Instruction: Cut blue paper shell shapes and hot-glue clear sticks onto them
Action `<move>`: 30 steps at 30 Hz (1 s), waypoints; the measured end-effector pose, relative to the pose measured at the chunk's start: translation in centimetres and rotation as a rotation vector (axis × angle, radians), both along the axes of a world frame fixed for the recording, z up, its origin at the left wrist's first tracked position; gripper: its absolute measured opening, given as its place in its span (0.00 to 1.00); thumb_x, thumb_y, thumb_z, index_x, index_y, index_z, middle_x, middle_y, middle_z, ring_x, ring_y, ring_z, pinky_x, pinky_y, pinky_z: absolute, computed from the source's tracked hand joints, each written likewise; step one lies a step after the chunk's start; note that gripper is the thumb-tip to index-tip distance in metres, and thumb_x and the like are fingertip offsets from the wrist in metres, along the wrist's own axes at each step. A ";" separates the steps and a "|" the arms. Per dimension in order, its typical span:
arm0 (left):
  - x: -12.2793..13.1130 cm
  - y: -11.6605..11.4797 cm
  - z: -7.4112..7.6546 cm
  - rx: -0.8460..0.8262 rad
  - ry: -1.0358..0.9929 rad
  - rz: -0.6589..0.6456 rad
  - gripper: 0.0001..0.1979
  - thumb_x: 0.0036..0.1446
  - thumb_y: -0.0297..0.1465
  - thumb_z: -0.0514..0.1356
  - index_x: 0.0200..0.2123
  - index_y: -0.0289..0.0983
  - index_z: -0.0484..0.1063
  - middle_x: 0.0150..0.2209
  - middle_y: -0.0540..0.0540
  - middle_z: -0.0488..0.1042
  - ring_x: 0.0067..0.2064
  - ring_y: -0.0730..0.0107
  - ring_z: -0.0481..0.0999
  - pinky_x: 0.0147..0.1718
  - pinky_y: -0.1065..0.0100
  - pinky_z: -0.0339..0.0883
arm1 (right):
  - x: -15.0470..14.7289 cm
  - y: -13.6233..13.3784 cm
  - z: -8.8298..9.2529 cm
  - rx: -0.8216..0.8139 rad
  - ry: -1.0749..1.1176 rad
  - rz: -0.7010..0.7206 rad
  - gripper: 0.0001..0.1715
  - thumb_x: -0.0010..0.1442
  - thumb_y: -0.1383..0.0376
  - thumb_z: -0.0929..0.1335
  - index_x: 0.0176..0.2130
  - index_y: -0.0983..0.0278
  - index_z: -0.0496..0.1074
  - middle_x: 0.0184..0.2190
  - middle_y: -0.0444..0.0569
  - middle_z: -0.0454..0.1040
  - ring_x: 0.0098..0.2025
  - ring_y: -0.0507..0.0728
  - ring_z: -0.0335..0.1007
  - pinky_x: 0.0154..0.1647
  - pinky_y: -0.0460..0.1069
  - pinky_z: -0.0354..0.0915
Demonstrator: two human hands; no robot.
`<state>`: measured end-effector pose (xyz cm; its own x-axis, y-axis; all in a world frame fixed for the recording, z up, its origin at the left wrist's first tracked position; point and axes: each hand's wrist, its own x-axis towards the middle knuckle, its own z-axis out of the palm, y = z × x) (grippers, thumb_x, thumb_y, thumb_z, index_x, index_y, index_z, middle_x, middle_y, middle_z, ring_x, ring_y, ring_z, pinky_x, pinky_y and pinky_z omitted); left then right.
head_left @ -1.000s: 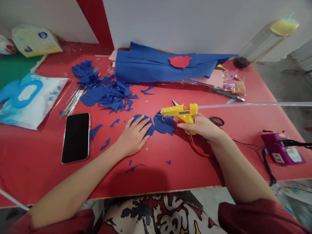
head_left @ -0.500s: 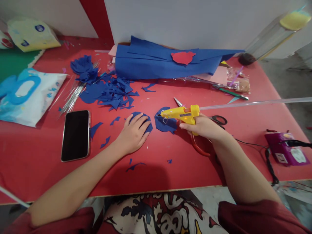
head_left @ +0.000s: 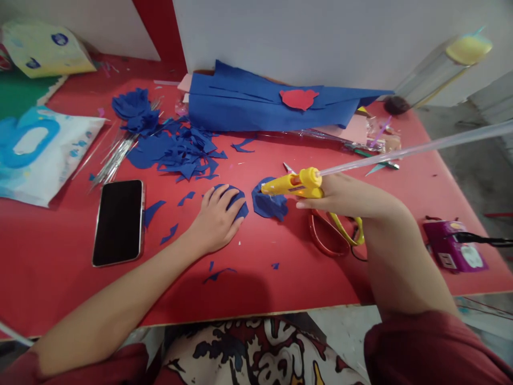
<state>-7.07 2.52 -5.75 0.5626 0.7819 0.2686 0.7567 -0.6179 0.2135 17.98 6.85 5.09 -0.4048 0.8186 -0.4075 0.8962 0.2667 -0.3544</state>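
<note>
My right hand (head_left: 336, 197) is wrapped round a yellow hot glue gun (head_left: 292, 184), with a long clear glue stick (head_left: 360, 163) sticking out of its back. The gun's tip points down at a rounded blue felt piece (head_left: 268, 208) and seems to touch it. My left hand (head_left: 216, 219) lies flat with fingers spread on a second rounded blue piece (head_left: 240, 208), partly covering it. Scissors with red and yellow handles (head_left: 328, 240) lie under my right hand; their blades are mostly hidden behind the gun.
Left of my hands lie a black phone (head_left: 119, 222), wet wipes (head_left: 44, 155) and a heap of blue scraps (head_left: 188, 149). A folded blue sheet (head_left: 248, 104) stretches along the back. At right sits a purple power socket box (head_left: 457, 243) with a black cable.
My right hand has raised and turned the glue gun, so its back end and glue stick tilt upward. The tip stays at the blue piece. My left hand keeps still on its piece.
</note>
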 end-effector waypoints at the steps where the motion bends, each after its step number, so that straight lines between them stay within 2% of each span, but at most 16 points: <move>1: 0.0 0.0 0.0 0.003 -0.002 0.003 0.19 0.60 0.32 0.49 0.49 0.29 0.68 0.51 0.33 0.66 0.56 0.47 0.59 0.54 0.45 0.54 | -0.2 0.2 0.4 -0.004 -0.028 0.027 0.17 0.57 0.55 0.64 0.40 0.64 0.71 0.29 0.50 0.73 0.38 0.59 0.69 0.40 0.53 0.63; 4: 0.0 0.0 0.0 0.005 -0.009 0.008 0.19 0.60 0.32 0.49 0.49 0.29 0.69 0.51 0.32 0.66 0.56 0.47 0.59 0.54 0.44 0.54 | -0.6 0.6 0.8 0.008 -0.035 0.090 0.16 0.59 0.56 0.63 0.40 0.64 0.71 0.26 0.48 0.71 0.37 0.59 0.68 0.38 0.51 0.62; 8: 0.0 0.0 0.0 0.008 -0.018 -0.021 0.18 0.59 0.32 0.49 0.48 0.31 0.70 0.50 0.33 0.65 0.55 0.47 0.58 0.53 0.44 0.54 | -0.9 0.9 0.2 0.014 -0.064 0.140 0.17 0.59 0.55 0.63 0.43 0.62 0.70 0.26 0.47 0.70 0.35 0.58 0.68 0.35 0.50 0.61; 14: -0.1 -0.1 -0.2 0.013 -0.015 -0.088 0.17 0.58 0.34 0.52 0.48 0.38 0.71 0.49 0.37 0.64 0.52 0.50 0.58 0.52 0.43 0.53 | -1.2 0.8 -0.2 0.031 -0.210 0.077 0.22 0.57 0.48 0.62 0.41 0.61 0.71 0.24 0.48 0.71 0.31 0.59 0.68 0.31 0.51 0.62; 20: -0.2 0.0 -0.2 0.079 -0.010 -0.144 0.17 0.58 0.35 0.53 0.50 0.43 0.71 0.48 0.38 0.63 0.52 0.50 0.56 0.50 0.42 0.53 | -1.2 0.7 -0.3 0.047 -0.178 0.068 0.23 0.57 0.49 0.61 0.42 0.61 0.71 0.31 0.50 0.75 0.35 0.60 0.70 0.34 0.52 0.64; 30: -0.3 0.0 -0.2 0.071 -0.026 -0.161 0.16 0.58 0.36 0.53 0.48 0.43 0.72 0.47 0.39 0.64 0.51 0.52 0.56 0.51 0.43 0.52 | -1.2 0.6 -0.3 0.035 -0.158 0.071 0.24 0.56 0.49 0.61 0.45 0.60 0.71 0.34 0.51 0.76 0.38 0.61 0.71 0.39 0.53 0.65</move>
<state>-7.34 2.56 -5.93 0.6710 0.6609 0.3362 0.6416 -0.7447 0.1836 16.73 7.48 4.79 -0.3949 0.8050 -0.4428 0.9186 0.3408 -0.1999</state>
